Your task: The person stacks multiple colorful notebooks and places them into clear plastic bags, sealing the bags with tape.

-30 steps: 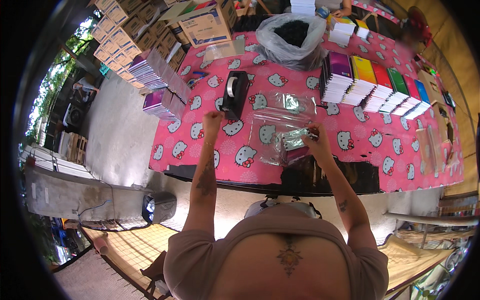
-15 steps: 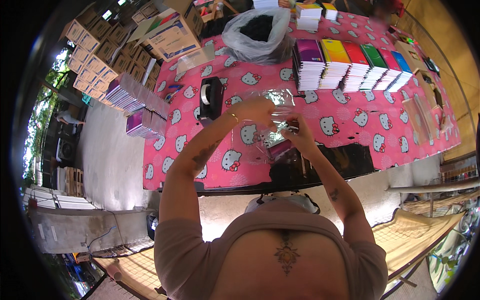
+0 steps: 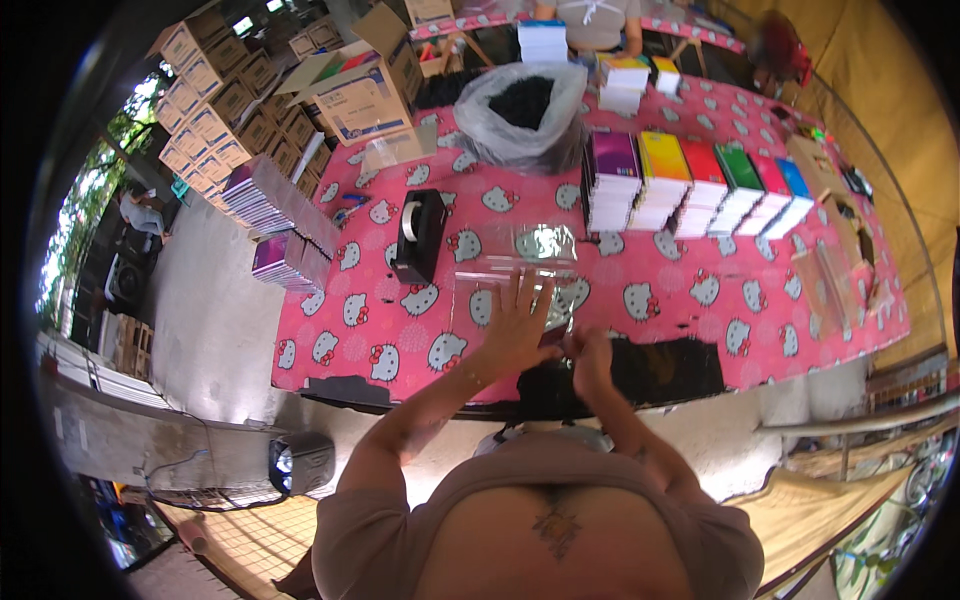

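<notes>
At the near edge of the pink cat-print surface [image 3: 700, 290], the left hand [image 3: 517, 325] presses flat, fingers spread, on the clear plastic bag [image 3: 520, 275] while the right hand [image 3: 590, 360], at 4 o'clock from it, pinches its corner, apparently sealing it; taping likely follows.

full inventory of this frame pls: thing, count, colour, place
clear plastic bags: small stack, transparent, table centre, under the left hand
tape dispenser: 1, black, left of the bags
notebook stacks: 6 in a row, purple, yellow, red, green, red, blue, right of centre
big plastic sack: 1, clear with dark contents, far side of table
tablecloth: 1, pink with cat faces, covers the table
cardboard boxes: many, brown, piled upper left
book piles: 2, purple edges, table's left end
another person: 1, far side, mostly cut off
left hand: flat, fingers spread on the bags
right hand: closed, at table's near edge
</notes>
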`<state>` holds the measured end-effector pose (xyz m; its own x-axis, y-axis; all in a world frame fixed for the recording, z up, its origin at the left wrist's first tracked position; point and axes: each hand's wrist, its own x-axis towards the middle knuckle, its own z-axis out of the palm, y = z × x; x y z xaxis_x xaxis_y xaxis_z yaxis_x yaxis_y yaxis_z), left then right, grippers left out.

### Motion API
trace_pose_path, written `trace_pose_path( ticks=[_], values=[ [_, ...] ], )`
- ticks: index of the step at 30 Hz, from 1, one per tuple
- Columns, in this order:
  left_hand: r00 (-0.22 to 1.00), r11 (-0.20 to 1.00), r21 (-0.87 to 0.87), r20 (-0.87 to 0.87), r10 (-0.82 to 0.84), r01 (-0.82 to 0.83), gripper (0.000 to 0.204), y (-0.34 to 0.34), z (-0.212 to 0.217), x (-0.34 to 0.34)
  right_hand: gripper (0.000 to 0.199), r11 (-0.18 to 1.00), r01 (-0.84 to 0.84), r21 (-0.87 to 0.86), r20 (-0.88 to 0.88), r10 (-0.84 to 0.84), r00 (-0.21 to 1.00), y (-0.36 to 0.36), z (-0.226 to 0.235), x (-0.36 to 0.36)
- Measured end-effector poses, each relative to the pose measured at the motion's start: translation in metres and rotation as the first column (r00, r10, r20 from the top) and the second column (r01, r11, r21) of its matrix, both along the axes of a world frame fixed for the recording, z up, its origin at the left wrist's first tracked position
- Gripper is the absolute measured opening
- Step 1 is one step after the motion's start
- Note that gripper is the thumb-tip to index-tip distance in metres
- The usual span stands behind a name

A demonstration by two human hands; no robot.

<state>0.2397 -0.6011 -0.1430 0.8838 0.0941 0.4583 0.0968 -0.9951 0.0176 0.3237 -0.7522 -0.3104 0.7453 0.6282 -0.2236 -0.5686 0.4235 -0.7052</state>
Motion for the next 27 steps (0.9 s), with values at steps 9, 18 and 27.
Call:
trace_pose_path(
  ticks=[9,18,27],
  values=[
    [0.992,0.638,-0.759,-0.101,0.078,-0.127,0.076,0.021,-0.003,-0.024,0.051,0.784,-0.248,0.568,-0.349,0.503,0.791,0.024,0.079,-0.036],
    [0.938,0.561,-0.799,0.330,0.109,0.216,0.059,0.024,-0.043,-0.045,0.065,0.825,-0.345,-0.448,0.676,0.564,0.473,0.023,0.092,0.041],
    [0.824,0.463,-0.882,0.200,0.530,-0.084,0.029,0.134,-0.035,-0.062,0.049,0.881,-0.170,-0.441,0.502,0.399,0.767,0.019,0.128,0.042]
  ],
)
